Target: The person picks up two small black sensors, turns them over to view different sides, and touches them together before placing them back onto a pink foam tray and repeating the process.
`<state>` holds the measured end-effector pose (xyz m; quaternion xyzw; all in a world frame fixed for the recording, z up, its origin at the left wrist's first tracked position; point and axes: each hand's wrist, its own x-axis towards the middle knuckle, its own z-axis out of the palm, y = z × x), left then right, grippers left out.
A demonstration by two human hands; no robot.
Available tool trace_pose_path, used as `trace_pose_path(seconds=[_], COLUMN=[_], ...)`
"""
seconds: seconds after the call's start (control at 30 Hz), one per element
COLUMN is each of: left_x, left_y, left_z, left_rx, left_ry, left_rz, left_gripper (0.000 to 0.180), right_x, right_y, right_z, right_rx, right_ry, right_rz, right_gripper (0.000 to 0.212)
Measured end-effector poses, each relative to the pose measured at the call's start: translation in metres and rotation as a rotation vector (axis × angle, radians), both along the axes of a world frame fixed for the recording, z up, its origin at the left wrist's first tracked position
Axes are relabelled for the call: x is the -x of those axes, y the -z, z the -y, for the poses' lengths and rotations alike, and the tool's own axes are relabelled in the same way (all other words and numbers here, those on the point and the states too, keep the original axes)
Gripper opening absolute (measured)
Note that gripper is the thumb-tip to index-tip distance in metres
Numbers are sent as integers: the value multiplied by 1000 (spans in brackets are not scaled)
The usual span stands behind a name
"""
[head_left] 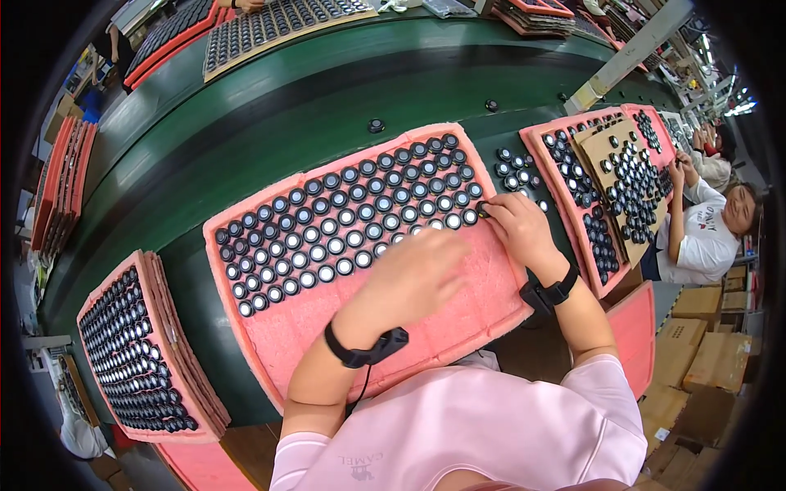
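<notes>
A pink foam tray [385, 327] lies in front of me, with rows of small round black pieces [350, 174] with pale centres across its far part. The near part of the foam is bare. At the right end of the nearest row, my right hand [524, 231] pinches a small round black piece [483, 209] between thumb and fingers. My left hand [417, 274] hovers over the near rows and bare foam, smeared by motion. Its fingers are not distinct, and whether it holds anything does not show. Both wrists wear black bands.
Loose black pieces [517, 170] sit right of the tray. Beyond them are filled pink trays and a cardboard sheet [602, 147] bearing pieces. Stacked filled trays [135, 352] stand at left. Behind runs a green conveyor belt [286, 106]. A co-worker [700, 233] works at far right.
</notes>
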<state>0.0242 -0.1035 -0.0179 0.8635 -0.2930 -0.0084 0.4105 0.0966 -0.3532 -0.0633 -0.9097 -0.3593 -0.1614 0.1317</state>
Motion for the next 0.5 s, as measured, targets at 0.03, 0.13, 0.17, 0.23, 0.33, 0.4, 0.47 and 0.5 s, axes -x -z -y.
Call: trace_pose_path(seconds=[0.03,0.13,0.17,0.23,0.33,0.4,0.47,0.5], left_x=[1,3,3,3,1,0,-1,-1], left_y=[12,48,59,73,80,84,85,85], left_z=[11,34,39,44,43,43,44,44], left_rx=[3,-29,-27,-27,-4,9,30,41], left_ry=[-5,128,155,200,192,179,182,184], left_rz=[6,-16,-11,2,-46,-66,-71,-74], left_gripper=[36,44,46,51,55,57,60,61], right_x=[0,-1,-1,-2,-6,-9,-10,-11], right_y=[-1,-2,-1,-1,0,1,1,2], right_z=[0,-1,0,0,1,1,2,2], right_rx=[3,4,7,9,8,0,-8,-16], right_ry=[-5,-30,-38,-51,-75,-82,-97,-99], right_rz=[6,31,36,33,36,30,29,21], right_gripper=[23,21,21,19,18,16,15,14])
